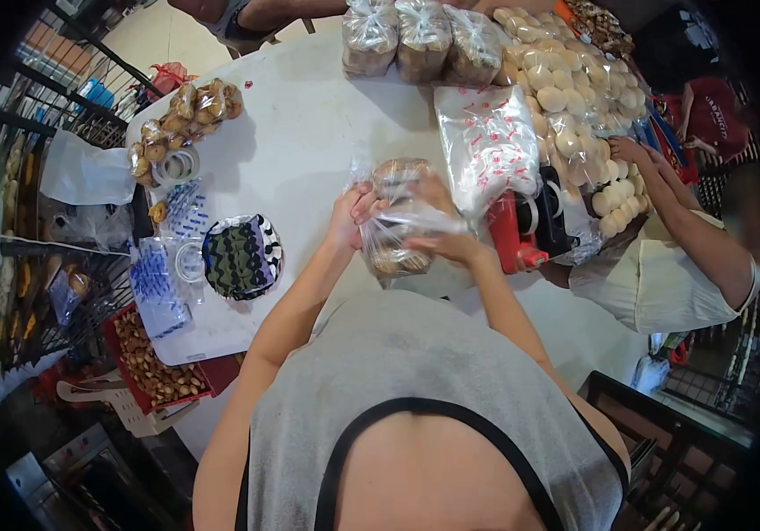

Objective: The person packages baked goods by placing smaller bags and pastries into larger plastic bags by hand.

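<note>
A clear plastic bag of brown bread [402, 259] lies on the white table in front of my body. At the bag's left side, my left hand [358, 212] is closed on the gathered plastic. My right hand [451, 237] is at the bag's right side, its fingers smeared by motion, so their grip cannot be made out. Stretched plastic film runs between the two hands across the bread. Just right of the bag lies a stack of clear printed plastic bags [491, 146], with a red tape dispenser [513, 234] below it.
Several tied bags of bread [422, 44] stand at the back. Many bagged round buns [552, 80] cover the right side, where another person's hand [629, 150] reaches in. On the left are bagged brown pastries [187, 115], tape rolls [176, 165], a patterned cloth item [243, 257] and blue-printed bags [159, 288].
</note>
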`<state>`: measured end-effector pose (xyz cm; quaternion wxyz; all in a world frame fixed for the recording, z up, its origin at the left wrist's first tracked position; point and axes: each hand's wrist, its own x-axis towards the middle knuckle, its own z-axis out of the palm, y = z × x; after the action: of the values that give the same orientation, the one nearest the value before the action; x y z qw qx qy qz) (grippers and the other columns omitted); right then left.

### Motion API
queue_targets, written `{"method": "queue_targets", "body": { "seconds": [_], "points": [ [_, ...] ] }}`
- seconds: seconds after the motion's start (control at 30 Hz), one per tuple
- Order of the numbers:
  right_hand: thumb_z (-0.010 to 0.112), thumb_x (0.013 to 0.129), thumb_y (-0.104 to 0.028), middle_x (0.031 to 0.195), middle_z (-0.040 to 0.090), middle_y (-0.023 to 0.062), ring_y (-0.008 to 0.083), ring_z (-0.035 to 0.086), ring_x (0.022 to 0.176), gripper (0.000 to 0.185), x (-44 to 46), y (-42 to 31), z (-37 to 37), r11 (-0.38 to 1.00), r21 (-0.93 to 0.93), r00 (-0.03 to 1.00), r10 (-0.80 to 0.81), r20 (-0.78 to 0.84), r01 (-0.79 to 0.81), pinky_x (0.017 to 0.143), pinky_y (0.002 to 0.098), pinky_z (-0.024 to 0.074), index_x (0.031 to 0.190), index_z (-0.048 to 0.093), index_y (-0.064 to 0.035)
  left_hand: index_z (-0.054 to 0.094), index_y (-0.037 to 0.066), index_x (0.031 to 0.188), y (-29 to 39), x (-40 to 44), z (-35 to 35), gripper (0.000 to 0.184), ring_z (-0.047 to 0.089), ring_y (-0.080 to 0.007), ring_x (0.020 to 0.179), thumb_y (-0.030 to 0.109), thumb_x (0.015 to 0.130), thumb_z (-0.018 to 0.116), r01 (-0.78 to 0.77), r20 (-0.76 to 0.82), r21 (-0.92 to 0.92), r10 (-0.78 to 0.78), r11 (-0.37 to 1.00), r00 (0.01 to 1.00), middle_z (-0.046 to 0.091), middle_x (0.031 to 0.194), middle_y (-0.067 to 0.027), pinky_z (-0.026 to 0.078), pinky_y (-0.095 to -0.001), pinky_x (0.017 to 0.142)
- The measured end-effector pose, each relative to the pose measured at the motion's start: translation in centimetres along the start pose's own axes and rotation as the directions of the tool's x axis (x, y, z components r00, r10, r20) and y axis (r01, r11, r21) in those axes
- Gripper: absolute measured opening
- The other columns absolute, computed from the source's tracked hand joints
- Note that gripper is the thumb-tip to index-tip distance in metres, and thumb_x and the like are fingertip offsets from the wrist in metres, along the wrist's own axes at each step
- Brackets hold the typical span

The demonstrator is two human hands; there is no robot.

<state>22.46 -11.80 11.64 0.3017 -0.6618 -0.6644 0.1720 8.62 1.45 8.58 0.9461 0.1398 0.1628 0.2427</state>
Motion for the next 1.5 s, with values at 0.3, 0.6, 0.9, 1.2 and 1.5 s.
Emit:
{"method": "queue_targets", "body": {
  "seconds": [0.3, 0.6, 0.9, 1.2, 1.5],
  "points": [
    [0.043, 0.088, -0.017, 0.069, 0.051, 0.0044, 0.0106, 0.049, 0.060, 0.023, 2.0, -0.7, 3.4, 0.010, 0.996, 0.979, 0.185, 0.085, -0.089, 0.055, 0.0237, 0.0426, 0.105, 0.047, -0.0020, 0.044, 0.007, 0.078, -0.5, -2.6, 0.5, 0.021, 0.035, -0.0085, 0.047, 0.017, 0.089, 0.030, 0.083, -0.041, 0.285, -0.074, 0.955, 0.996, 0.035, 0.049, 0.0033, 0.040, -0.0238, 0.059],
    [0.057, 0.080, -0.031, 0.055, 0.048, -0.0050, 0.0015, 0.036, 0.043, 0.024, 3.8, -3.4, 0.6, 0.301, 0.872, 0.836, 0.514, 0.192, -0.385, 0.039, 0.0179, 0.0242, 0.087, 0.054, -0.0082, 0.049, 0.001, 0.104, 0.4, -2.7, 3.9, 0.023, 0.050, -0.0095, 0.069, 0.014, 0.086, 0.043, 0.059, 0.063, 0.848, -0.210, 0.526, 0.976, 0.054, 0.074, -0.0023, 0.042, -0.0223, 0.064],
    [0.051, 0.082, -0.028, 0.120, 0.039, 0.0134, 0.0185, 0.047, 0.102, 0.062, 2.9, -1.2, -0.2, 0.682, 0.667, 0.928, 0.047, 0.370, -0.301, 0.089, 0.0295, 0.0355, 0.130, 0.021, -0.0036, 0.055, 0.000, 0.086, -1.0, -2.4, 2.6, 0.019, 0.050, -0.0095, 0.061, 0.019, 0.083, 0.052, -0.036, -0.096, 0.456, 0.089, 0.889, 0.991, 0.053, 0.071, -0.0015, 0.043, -0.0215, 0.060],
    [0.042, 0.085, -0.009, 0.104, 0.046, 0.0082, 0.0077, 0.041, 0.067, 0.057, 1.8, -2.0, 3.0, 0.048, 0.998, 0.904, 0.427, 0.021, -0.046, 0.064, 0.0237, 0.0377, 0.132, 0.011, -0.0129, 0.054, 0.004, 0.086, 0.4, -1.1, 0.1, 0.030, 0.033, -0.0046, 0.045, 0.033, 0.087, 0.045, 0.072, 0.138, 0.448, -0.148, 0.891, 0.979, 0.044, 0.059, 0.0030, 0.027, -0.0204, 0.042],
    [0.051, 0.081, -0.010, 0.089, 0.051, 0.0022, 0.0064, 0.046, 0.063, 0.047, 2.9, -2.7, 0.8, 0.549, 0.810, 0.978, 0.152, 0.145, -0.206, 0.055, 0.0191, 0.0390, 0.124, 0.032, -0.0110, 0.054, 0.002, 0.093, -0.7, -1.7, 3.5, 0.023, 0.040, -0.0038, 0.051, 0.022, 0.087, 0.044, 0.059, -0.095, 0.679, 0.008, 0.732, 0.995, 0.051, 0.067, 0.0016, 0.031, -0.0198, 0.043]
  ]
}}
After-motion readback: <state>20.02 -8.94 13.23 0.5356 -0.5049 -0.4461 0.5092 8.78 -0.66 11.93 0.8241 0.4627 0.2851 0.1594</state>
